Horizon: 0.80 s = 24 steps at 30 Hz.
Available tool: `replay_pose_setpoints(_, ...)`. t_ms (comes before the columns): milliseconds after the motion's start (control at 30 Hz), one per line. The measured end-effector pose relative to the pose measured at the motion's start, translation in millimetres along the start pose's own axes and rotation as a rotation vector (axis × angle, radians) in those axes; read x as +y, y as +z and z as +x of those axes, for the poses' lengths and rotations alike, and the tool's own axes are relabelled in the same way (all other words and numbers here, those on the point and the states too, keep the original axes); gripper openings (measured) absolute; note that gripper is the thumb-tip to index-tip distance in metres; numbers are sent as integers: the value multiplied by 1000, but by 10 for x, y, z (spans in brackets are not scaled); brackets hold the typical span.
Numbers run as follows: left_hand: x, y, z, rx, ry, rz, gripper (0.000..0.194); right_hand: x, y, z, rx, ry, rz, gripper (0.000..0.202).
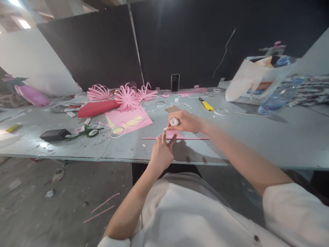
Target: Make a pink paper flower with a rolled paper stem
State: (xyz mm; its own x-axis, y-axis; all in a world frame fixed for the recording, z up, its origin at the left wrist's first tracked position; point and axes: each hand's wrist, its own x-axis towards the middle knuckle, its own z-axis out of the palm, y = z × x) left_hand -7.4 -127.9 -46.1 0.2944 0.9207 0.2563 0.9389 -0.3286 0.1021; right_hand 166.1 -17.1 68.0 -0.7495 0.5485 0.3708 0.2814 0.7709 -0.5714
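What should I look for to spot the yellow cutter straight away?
Find the white plastic bag on the right side of the grey table. Just left of it, the yellow cutter lies slantwise beside a thin pale ring. Its chunky yellow body with one black end sets it apart from that ring.

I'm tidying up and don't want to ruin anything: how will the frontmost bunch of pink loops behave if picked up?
The bunch looks like thin paper strips, so it's probably very light for its size. Its open, curved loops suggest it will flex and may crush under a firm grip. It sits against its neighbours, so strips might snag.
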Motion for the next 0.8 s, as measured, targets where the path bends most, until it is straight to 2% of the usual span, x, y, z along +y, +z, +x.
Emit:
replay_pose_setpoints(100,6,-10,-2,31,-3,-26,76,-462,207,330,-159,-150,45,21)
replay_pose_setpoints(167,15,-54,10,31,-5,-54,73,-737,496,613,-239,-284,129,22)
replay_pose_setpoints(200,22,-87,21,16,-12,-81,71,-842,669,754,-239,-330,158,18)
replay_pose_setpoints(267,36,-158,48,-29,-42,-159,67,-969,1006,999,-265,-370,126,7)
replay_pose_setpoints(333,47,-205,68,-66,-69,-231,65,-997,1241,1161,-384,-345,34,41)
replay_pose_setpoints(367,48,-209,71,-74,-77,-241,66,-987,1296,1203,-415,-336,18,48)
replay_pose_setpoints(433,41,-170,63,-63,-66,-193,69,-947,1272,1216,-403,-325,48,42)
replay_pose_setpoints(533,13,-39,33,44,4,-62,67,-893,983,1101,-293,-274,164,19)
replay_pose_setpoints(600,-3,43,20,112,36,-8,64,-858,733,981,-192,-158,235,22)
replay_pose_setpoints(667,-12,86,20,104,37,9,61,-794,520,852,-122,-2,319,23)
replay_pose_setpoints(733,-13,90,27,63,25,3,59,-681,386,723,-30,130,369,35)
replay_pose_setpoints(800,-11,73,34,39,17,-8,57,-509,336,601,104,273,449,43)
